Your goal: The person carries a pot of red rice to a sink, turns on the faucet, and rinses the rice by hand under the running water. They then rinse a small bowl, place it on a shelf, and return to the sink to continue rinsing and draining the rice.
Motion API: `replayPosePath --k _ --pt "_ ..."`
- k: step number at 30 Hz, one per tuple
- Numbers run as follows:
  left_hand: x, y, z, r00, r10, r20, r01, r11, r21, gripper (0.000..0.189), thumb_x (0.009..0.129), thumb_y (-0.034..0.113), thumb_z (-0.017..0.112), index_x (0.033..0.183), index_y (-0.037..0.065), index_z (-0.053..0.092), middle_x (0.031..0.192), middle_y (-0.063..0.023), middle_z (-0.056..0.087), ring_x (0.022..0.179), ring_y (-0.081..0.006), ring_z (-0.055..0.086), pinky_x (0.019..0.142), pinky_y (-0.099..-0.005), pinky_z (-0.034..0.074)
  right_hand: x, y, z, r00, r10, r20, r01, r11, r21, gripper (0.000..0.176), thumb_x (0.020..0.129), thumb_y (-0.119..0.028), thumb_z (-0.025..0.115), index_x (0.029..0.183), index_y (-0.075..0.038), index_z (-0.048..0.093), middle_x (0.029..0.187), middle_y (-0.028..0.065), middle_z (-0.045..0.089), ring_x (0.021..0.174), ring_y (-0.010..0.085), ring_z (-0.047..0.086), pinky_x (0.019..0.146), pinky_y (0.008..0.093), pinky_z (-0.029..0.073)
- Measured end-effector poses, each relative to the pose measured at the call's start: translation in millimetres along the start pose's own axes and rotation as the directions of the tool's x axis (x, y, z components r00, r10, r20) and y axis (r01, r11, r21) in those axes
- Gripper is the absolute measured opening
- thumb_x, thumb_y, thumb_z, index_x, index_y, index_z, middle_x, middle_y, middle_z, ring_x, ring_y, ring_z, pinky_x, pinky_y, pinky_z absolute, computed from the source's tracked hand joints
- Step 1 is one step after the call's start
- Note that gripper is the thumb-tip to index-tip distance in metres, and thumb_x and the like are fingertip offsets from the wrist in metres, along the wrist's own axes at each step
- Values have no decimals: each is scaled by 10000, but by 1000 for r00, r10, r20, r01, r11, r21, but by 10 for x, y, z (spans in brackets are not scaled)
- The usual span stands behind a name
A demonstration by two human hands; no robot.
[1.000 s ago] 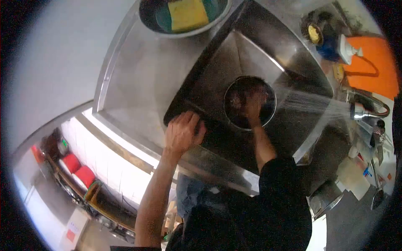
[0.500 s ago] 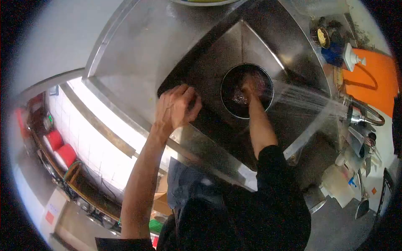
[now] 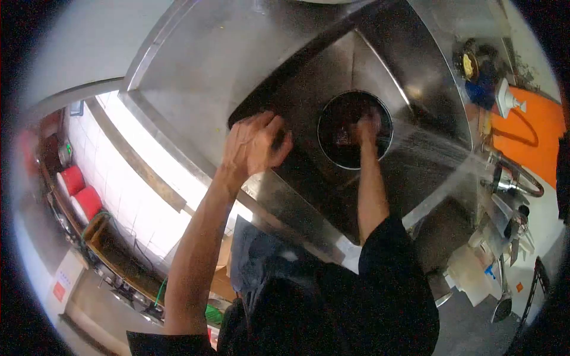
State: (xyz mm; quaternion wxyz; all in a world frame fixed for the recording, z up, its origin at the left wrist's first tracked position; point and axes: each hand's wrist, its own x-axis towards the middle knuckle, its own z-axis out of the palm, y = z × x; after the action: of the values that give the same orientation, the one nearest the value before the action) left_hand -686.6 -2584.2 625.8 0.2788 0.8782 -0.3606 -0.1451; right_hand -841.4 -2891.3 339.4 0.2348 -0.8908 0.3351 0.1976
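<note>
My right hand (image 3: pixel 366 127) is inside a round, dark pot (image 3: pixel 332 113) with a bright rim, which stands in the metal sink (image 3: pixel 329 68). Motion smears its fingers, so I cannot tell whether they hold anything. Water from the spray head (image 3: pixel 504 178) at the right streams across the sink into the pot. To the left of the pot is my left hand (image 3: pixel 258 142), its fingers loosely bent and the thumb apart, with nothing seen in it. It overlaps the sink's near-left edge in this view.
A steel counter (image 3: pixel 196 77) adjoins the sink on the left. At the right are a pump bottle (image 3: pixel 509 98), an orange board (image 3: pixel 525 121) and several hanging utensils (image 3: pixel 516 228). Two red containers (image 3: pixel 80 190) stand on a shelf at the far left.
My right hand has shifted within the pot, and its fingers look more blurred. The left hand stays by the sink edge. The view has tilted slightly.
</note>
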Motion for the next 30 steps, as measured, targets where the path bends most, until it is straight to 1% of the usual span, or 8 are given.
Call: replayPosePath --k 5,10,16,23,24,26,29,30 --pt "-47 35 7 1000 -11 5 11 999 51 222 798 252 640 817 35 597 793 -136 594 752 -329 618 646 -428 517 -299 -407 265 947 -46 -319 -56 952 -301 727 800 -349 663 1405 -53 389 1411 197 428 1328 377 360 1082 501 314" --pt "-62 22 47 999 6 45 -9 998 55 219 803 256 636 808 41 597 783 -127 582 736 -318 612 645 -423 513 275 214 76 999 6 53 -6 1000 -1 721 815 -359 650 1409 -52 382 1409 201 431 1328 381 359 1083 506 310" --pt "-62 11 28 999 -10 32 8 998 56 206 799 251 639 788 49 598 757 -119 571 718 -313 605 634 -423 508 -607 75 337 939 -188 -287 90 942 -323 715 833 -371 635 1415 -50 373 1405 206 433 1328 385 357 1083 512 305" --pt "-30 16 18 999 -13 39 10 997 76 199 795 245 643 796 49 609 762 -116 579 727 -314 608 634 -432 511 262 516 357 984 128 123 -166 909 382 699 852 -384 615 1416 -51 372 1405 213 431 1331 390 350 1103 503 275" --pt "-54 18 20 999 -21 48 17 997 75 199 795 245 643 796 49 609 762 -116 579 727 -314 608 634 -432 511 -50 156 288 970 -31 -240 -14 983 -183 693 841 -376 623 1403 -42 392 1394 227 436 1304 393 386 1088 474 309" --pt "-38 11 18 999 -4 47 0 997 73 183 794 229 646 799 49 616 767 -118 584 716 -312 608 622 -424 512 -120 139 398 831 -356 -426 -55 711 -701 688 830 -368 631 1389 -34 411 1383 242 440 1276 396 422 1072 446 343" --pt "-13 40 17 999 29 15 -30 997 75 167 791 213 651 791 50 617 765 -115 582 703 -307 605 613 -414 513 401 659 693 851 -310 -424 284 951 -125 749 781 -371 667 1399 -43 400 1395 257 420 1281 417 411 1064 466 352" --pt "-29 62 22 999 30 17 -31 997 70 167 791 213 651 791 50 617 765 -115 582 703 -307 605 613 -414 513 464 648 449 961 -196 -194 202 979 12 742 782 -366 664 1398 -47 401 1395 254 420 1280 418 411 1064 468 351"
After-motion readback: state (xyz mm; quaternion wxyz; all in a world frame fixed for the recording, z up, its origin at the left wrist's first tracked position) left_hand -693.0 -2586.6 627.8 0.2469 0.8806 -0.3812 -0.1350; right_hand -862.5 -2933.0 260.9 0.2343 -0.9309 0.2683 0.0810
